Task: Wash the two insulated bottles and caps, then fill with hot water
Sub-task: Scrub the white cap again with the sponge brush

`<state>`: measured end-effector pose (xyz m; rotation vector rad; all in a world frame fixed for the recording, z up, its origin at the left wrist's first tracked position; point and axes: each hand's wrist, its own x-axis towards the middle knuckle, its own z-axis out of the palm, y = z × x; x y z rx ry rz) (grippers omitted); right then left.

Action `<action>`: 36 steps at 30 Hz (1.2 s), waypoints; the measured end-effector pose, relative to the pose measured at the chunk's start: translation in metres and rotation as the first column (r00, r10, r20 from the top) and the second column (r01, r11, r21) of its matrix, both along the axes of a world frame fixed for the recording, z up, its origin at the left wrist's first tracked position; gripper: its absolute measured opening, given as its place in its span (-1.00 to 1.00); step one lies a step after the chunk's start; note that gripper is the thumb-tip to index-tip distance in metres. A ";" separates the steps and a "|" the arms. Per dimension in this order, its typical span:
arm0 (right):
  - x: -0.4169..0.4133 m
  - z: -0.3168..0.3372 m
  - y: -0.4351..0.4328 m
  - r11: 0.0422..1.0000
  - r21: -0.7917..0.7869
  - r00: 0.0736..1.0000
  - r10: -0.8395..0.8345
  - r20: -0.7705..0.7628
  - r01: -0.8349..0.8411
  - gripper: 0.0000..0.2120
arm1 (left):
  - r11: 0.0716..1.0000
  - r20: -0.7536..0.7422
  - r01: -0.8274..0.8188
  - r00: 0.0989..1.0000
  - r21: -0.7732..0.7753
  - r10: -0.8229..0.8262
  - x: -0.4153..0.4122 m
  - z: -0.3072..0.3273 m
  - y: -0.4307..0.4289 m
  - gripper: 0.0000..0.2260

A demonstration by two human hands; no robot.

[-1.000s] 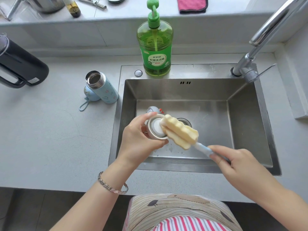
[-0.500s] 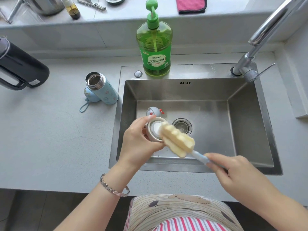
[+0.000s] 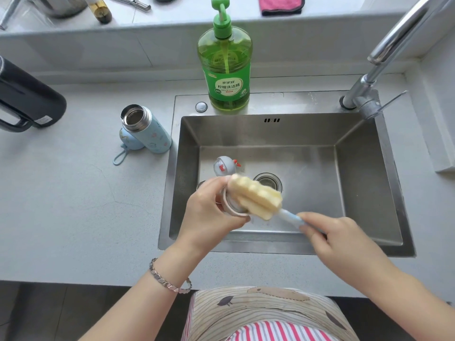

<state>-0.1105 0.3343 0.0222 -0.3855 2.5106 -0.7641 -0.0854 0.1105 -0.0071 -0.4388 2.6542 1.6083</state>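
Observation:
My left hand (image 3: pixel 209 212) grips a round grey cap (image 3: pixel 230 207) with a pale inside, held over the sink. My right hand (image 3: pixel 330 237) holds the blue handle of a brush (image 3: pixel 290 216). Its yellow sponge head (image 3: pixel 256 195) lies against the cap's open face. Behind my left hand, a grey piece with red marks (image 3: pixel 225 166) sits on the sink floor, partly hidden. A light blue insulated bottle (image 3: pixel 150 131) stands open on the counter left of the sink. Its blue cap with a loop strap (image 3: pixel 129 142) lies beside it.
The steel sink (image 3: pixel 369 193) has a drain (image 3: pixel 268 180) just beyond the sponge. A green dish soap bottle (image 3: pixel 226 70) stands on the back rim, and the faucet (image 3: pixel 369 82) rises at the right. A black jug (image 3: pixel 29 99) sits far left; a pink cloth (image 3: pixel 280 4) lies on the ledge.
The sponge head has rubbed across the cap, dipping toward me and then sliding back over its face. My left hand has turned the cap slightly. Nothing else moved.

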 end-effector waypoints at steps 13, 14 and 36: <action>-0.005 -0.021 -0.014 0.999 0.030 0.993 -0.037 0.109 0.034 -0.83 | 0.991 0.021 -0.131 0.991 0.007 0.131 -0.005 -0.024 -0.014 -0.44; -0.003 -0.021 -0.014 0.999 0.035 0.990 -0.027 0.138 0.022 -0.84 | 0.984 0.048 -0.174 0.984 0.024 0.172 -0.007 -0.027 -0.017 -0.43; -0.054 -0.069 -0.034 0.959 0.173 0.931 -0.264 0.252 0.225 -0.79 | 0.816 0.576 0.329 0.818 -0.475 0.006 -0.065 -0.141 -0.067 -0.56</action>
